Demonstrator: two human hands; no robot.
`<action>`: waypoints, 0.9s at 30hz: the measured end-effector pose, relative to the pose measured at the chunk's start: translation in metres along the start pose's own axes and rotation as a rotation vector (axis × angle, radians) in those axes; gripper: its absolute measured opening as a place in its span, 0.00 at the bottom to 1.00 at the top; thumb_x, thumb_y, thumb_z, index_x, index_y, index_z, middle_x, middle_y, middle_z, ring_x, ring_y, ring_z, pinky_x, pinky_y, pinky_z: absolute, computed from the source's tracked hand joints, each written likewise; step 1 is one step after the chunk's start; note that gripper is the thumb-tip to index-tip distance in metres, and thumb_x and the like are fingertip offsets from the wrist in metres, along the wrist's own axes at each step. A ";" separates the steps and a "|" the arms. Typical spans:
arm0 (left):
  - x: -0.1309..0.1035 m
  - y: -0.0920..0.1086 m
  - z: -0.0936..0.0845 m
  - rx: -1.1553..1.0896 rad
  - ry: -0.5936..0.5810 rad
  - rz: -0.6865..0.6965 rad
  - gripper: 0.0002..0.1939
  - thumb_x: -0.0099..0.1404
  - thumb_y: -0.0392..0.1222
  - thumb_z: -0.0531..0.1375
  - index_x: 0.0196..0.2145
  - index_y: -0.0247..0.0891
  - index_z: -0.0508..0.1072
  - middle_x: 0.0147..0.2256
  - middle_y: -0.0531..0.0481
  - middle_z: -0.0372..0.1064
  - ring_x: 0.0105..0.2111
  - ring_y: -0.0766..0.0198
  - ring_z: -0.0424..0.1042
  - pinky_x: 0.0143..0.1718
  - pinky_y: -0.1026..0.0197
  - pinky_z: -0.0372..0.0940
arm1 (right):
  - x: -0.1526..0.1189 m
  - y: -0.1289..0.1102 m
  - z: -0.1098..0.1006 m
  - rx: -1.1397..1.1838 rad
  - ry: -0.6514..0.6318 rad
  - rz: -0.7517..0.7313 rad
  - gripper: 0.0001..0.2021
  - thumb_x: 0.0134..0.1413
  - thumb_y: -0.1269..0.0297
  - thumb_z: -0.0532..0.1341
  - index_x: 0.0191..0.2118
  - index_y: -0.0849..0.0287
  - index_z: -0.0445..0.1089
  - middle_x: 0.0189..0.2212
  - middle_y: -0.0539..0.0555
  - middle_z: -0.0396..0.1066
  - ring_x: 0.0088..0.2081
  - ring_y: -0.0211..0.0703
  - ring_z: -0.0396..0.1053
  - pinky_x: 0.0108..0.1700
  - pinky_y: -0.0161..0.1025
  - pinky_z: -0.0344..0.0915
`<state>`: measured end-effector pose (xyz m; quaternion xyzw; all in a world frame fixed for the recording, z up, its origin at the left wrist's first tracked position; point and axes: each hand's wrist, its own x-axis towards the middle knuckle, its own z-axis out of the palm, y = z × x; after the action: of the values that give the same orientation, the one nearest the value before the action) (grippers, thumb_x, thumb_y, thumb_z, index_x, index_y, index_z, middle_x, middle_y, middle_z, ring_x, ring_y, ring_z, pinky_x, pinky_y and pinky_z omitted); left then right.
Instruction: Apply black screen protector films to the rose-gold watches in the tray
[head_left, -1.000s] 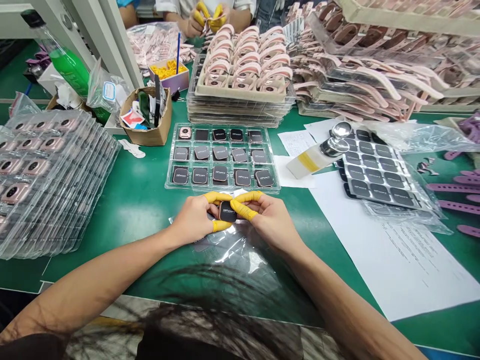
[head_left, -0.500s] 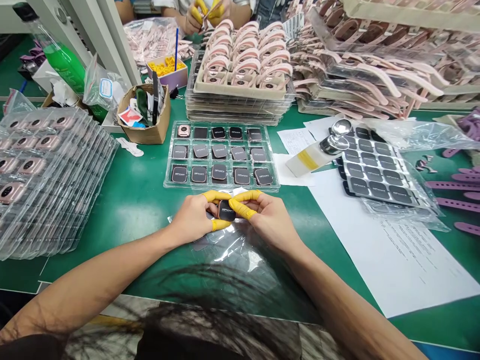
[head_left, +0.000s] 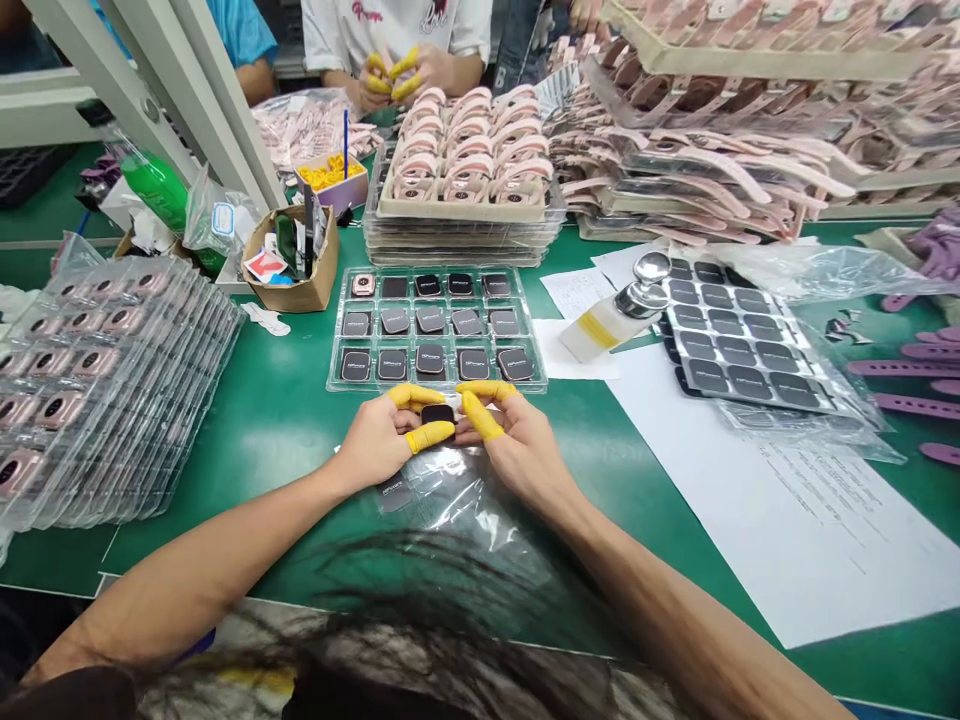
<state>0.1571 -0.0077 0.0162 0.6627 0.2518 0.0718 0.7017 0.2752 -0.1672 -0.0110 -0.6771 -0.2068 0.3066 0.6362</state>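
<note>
A small dark watch face [head_left: 438, 413] is gripped between the yellow-covered fingers and thumb of my left hand [head_left: 394, 432]. Close beside it, my right hand [head_left: 504, 428] has its yellow-covered thumb and fingers pressed around a small whitish piece that I cannot make out. Just beyond both hands lies a clear compartment tray [head_left: 442, 392] of dark square pieces, with a pink-framed watch face [head_left: 364, 285] in its far left compartment. Clear plastic film [head_left: 469, 490] and a dark printed square [head_left: 394, 492] lie below my hands.
Stacked clear trays [head_left: 172, 400] stand at the left, near a cardboard box [head_left: 300, 292]. Pink straps [head_left: 471, 165] fill trays beyond. At the right are a pump bottle [head_left: 600, 328], a sticker sheet [head_left: 750, 345] and paper [head_left: 795, 540]. A person's yellow-covered hands [head_left: 401, 75] are across the table.
The watch face has moved left and tipped, so its printed label no longer shows. My right thumb and fingers have come off it. The view has tilted up a little.
</note>
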 end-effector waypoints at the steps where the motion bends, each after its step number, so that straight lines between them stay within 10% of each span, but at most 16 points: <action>1: -0.002 0.001 0.000 -0.059 0.036 0.009 0.29 0.49 0.52 0.85 0.43 0.36 0.82 0.35 0.48 0.81 0.31 0.63 0.78 0.37 0.61 0.73 | -0.001 0.002 0.000 -0.043 0.014 -0.053 0.18 0.67 0.41 0.67 0.49 0.49 0.77 0.38 0.51 0.80 0.33 0.45 0.80 0.38 0.46 0.82; 6: 0.011 0.026 -0.023 -0.192 0.192 0.160 0.33 0.59 0.68 0.78 0.44 0.37 0.80 0.40 0.45 0.83 0.38 0.56 0.83 0.44 0.53 0.81 | -0.003 0.011 0.003 -0.558 -0.197 -0.562 0.09 0.73 0.54 0.64 0.50 0.47 0.81 0.39 0.54 0.79 0.39 0.51 0.78 0.40 0.48 0.77; 10: 0.083 0.061 -0.051 0.649 0.368 0.249 0.20 0.83 0.54 0.57 0.54 0.36 0.82 0.50 0.41 0.84 0.46 0.56 0.84 0.49 0.57 0.79 | 0.000 0.020 0.007 -0.837 -0.289 -0.809 0.08 0.73 0.59 0.64 0.49 0.49 0.82 0.42 0.57 0.80 0.38 0.53 0.76 0.37 0.49 0.74; 13: 0.144 0.082 -0.061 0.939 0.394 0.194 0.17 0.81 0.42 0.58 0.56 0.34 0.83 0.53 0.36 0.84 0.52 0.50 0.83 0.56 0.52 0.76 | 0.002 0.022 0.008 -0.862 -0.306 -0.830 0.08 0.74 0.60 0.64 0.50 0.50 0.82 0.42 0.57 0.80 0.39 0.52 0.76 0.38 0.49 0.74; 27: 0.187 0.142 -0.094 1.794 -0.120 0.067 0.25 0.59 0.34 0.73 0.56 0.36 0.84 0.52 0.33 0.83 0.58 0.40 0.80 0.62 0.49 0.71 | 0.005 0.019 0.008 -0.870 -0.342 -0.772 0.08 0.72 0.59 0.67 0.51 0.51 0.82 0.40 0.56 0.80 0.40 0.52 0.77 0.39 0.47 0.72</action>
<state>0.3090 0.1730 0.1054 0.9711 0.1568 -0.1660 -0.0698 0.2713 -0.1605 -0.0307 -0.6920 -0.6434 0.0456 0.3241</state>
